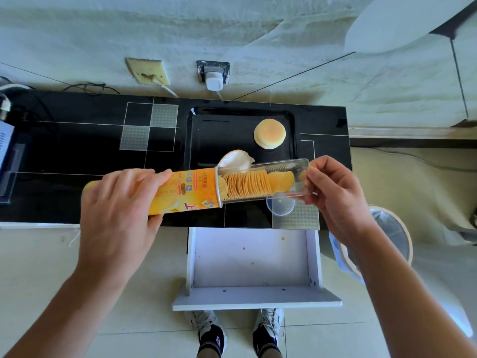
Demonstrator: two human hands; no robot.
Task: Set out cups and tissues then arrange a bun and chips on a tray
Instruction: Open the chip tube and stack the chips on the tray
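Observation:
My left hand (121,200) grips a yellow chips can (185,189) lying sideways above the table's front edge. Pinched at its far end by my right hand (333,189), a clear plastic inner tray (289,166) sticks out of the can's mouth with a stack of chips (253,184) in it. The can's peeled foil seal (236,160) hangs at the mouth. Behind them a black tray (222,135) lies on the table, with a round pale bun (269,133) in its right half. A clear plastic lid (280,206) rests on the table below the chips.
The black glass table (77,151) stands against a wall with two sockets (213,72). An open white drawer (253,264) juts out below the table front. A round bin (384,236) stands at the right on the floor. Dark equipment (10,156) sits at the table's left end.

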